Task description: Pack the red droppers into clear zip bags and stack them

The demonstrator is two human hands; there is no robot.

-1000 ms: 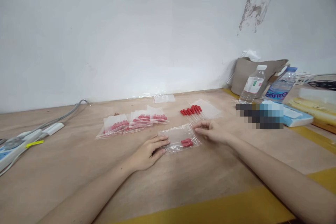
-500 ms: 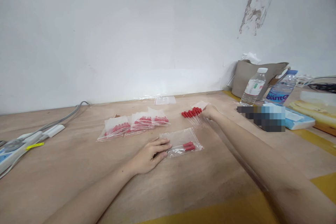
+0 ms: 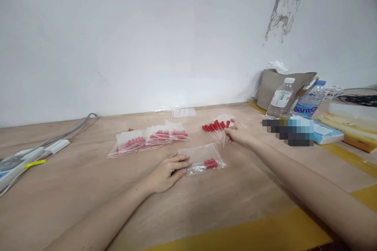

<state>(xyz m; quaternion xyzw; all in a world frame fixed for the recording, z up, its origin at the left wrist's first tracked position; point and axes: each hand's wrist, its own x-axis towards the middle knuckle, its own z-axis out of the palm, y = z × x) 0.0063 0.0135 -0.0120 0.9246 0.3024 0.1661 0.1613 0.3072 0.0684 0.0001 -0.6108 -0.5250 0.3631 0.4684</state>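
- 1 wooden surface (image 3: 88,211) under everything, both hands on or over it.
- 1 grey container (image 3: 266,90), past the right hand and off to its right.
- 1 power strip (image 3: 14,173), well left of the left hand.
- 2 bottles, right of and beyond the right hand: white-capped (image 3: 279,100), blue-capped (image 3: 309,100).
- 1 blue pack (image 3: 328,135), right of the right hand.
- 2 hands. Left hand (image 3: 169,172): laid flat, fingers slightly spread, fingertips on the left end of a clear bag, nothing gripped. Right hand (image 3: 238,134): thumb and fingers closed in a pinch on 1 stick.
- 1 clear bag (image 3: 197,152), between the hands, just nearer than the right one, 2 red heads visible inside, right end.
- 3 clusters of filled bags (image 3: 131,141), beyond the left hand and to its left; overlapped, can't count single bags.
- 1 flat bag (image 3: 184,112), far ahead of the left hand.
- Loose sticks (image 3: 210,126), just left of the right hand: roughly 7 red heads, overlapping, count not firm.
- 1 held stick (image 3: 227,124), red head up, pale stem tilted down.
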